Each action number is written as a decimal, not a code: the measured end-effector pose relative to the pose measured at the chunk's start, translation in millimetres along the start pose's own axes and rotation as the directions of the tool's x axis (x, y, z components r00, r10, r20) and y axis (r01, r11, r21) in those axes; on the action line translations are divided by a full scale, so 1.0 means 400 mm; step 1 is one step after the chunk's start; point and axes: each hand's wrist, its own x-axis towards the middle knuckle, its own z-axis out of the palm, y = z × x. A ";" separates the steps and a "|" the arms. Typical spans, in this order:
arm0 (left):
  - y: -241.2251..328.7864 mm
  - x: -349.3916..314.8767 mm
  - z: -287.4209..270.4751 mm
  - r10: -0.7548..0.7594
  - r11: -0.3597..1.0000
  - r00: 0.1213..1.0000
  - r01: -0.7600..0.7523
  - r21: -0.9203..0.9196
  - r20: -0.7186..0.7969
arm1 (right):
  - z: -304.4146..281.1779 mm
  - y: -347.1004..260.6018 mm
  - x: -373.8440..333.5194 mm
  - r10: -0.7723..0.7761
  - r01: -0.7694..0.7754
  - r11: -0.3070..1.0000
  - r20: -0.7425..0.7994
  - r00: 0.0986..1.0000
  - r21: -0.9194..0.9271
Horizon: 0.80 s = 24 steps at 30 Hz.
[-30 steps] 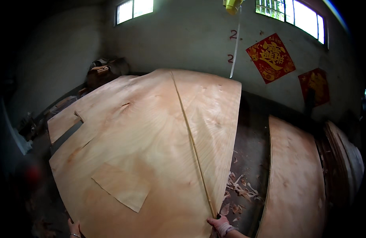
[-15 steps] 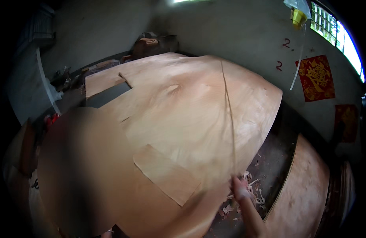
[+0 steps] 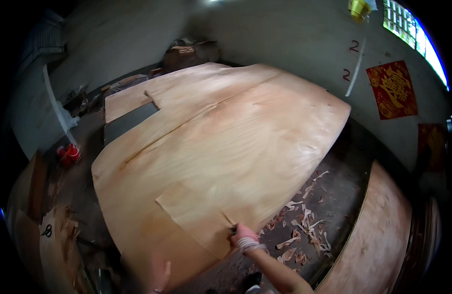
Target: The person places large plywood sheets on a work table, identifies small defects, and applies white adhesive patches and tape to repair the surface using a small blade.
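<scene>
A large, thin sheet of wood veneer (image 3: pixel 226 142) lies spread in front of me, its surface wavy. A long narrow line, either a seam or a strip, runs slantwise across it. A smaller rectangular veneer piece (image 3: pixel 191 210) lies on its near part. My right hand (image 3: pixel 244 236), with a pale band round the wrist, is closed at the sheet's near right edge. A small dark thing and a thin brown line show at its fingertips, too small to name. My left hand (image 3: pixel 160 273) is blurred at the near edge, its fingers seemingly stretched out over the veneer.
Wood shavings (image 3: pixel 306 228) litter the floor at right, beside another veneer stack (image 3: pixel 370 235). Scissors (image 3: pixel 47 230) rest on wood pieces at left; red containers (image 3: pixel 68 155) stand behind them. A dark gap (image 3: pixel 130 122) shows at the sheet's far left. Piled goods (image 3: pixel 191 55) stand by the back wall.
The blurred veneer flap at left is gone from view, baring the sheet's left edge and the floor. The long line now lies slantwise to the left. My right hand has moved left and nearer.
</scene>
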 end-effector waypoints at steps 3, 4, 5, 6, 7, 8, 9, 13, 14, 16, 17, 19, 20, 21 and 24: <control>0.102 0.067 0.103 0.104 0.995 0.994 -0.104 -0.005 0.038 | 0.009 0.042 0.027 -0.164 0.164 0.968 -0.014 0.986 0.191; 0.097 0.095 0.163 0.201 0.976 0.980 -0.201 0.081 0.004 | -0.012 0.057 0.019 -0.220 0.223 0.949 -0.038 0.975 0.223; 0.115 0.106 0.209 0.263 0.954 0.965 -0.263 0.143 0.014 | -0.033 0.090 0.017 -0.292 0.282 0.929 0.007 0.956 0.241; 0.134 0.127 0.248 0.277 0.939 0.960 -0.278 0.202 0.031 | -0.057 0.134 0.017 -0.321 0.302 0.922 0.040 0.946 0.243; 0.150 0.144 0.290 0.269 0.924 0.962 -0.269 0.271 0.039 | -0.083 0.183 0.016 -0.350 0.323 0.913 0.071 0.934 0.248; 0.159 0.158 0.324 0.251 0.907 0.968 -0.245 0.341 0.027 | -0.117 0.240 0.002 -0.352 0.308 0.902 0.104 0.930 0.304; 0.162 0.161 0.355 0.216 0.887 0.976 -0.198 0.417 0.004 | -0.149 0.311 -0.016 -0.357 0.287 0.887 0.141 0.924 0.361; 0.184 0.166 0.451 0.017 0.711 0.972 0.153 0.687 -0.235 | -0.217 0.746 -0.061 -0.179 0.180 0.923 -0.036 0.983 0.341; 0.169 0.145 0.442 -0.059 0.602 0.944 0.294 0.742 -0.326 | -0.330 0.748 -0.139 -0.043 -0.004 0.762 0.057 0.997 0.648; 0.168 0.144 0.461 -0.138 0.398 0.874 0.479 0.782 -0.465 | -0.404 0.892 -0.164 0.175 -0.275 0.647 0.213 0.961 0.711; 0.168 0.150 0.458 -0.168 0.343 0.831 0.554 0.758 -0.531 | -0.465 0.929 -0.169 0.290 -0.400 0.653 0.276 0.916 0.643; 0.156 0.169 0.442 -0.227 0.401 0.750 0.654 0.642 -0.622 | -0.509 1.042 -0.128 0.374 -0.460 0.571 0.284 0.883 0.680; 0.148 0.191 0.437 -0.263 0.475 0.698 0.694 0.540 -0.666 | -0.527 1.087 -0.097 0.419 -0.489 0.526 0.288 0.861 0.696; 0.138 0.212 0.428 -0.294 0.547 0.650 0.715 0.434 -0.701 | -0.561 1.116 -0.053 0.452 -0.495 0.545 0.260 0.853 0.677; 0.116 0.311 0.427 -0.374 0.760 0.497 0.648 0.048 -0.783 | -0.650 1.220 0.143 0.480 -0.443 0.582 0.152 0.864 0.682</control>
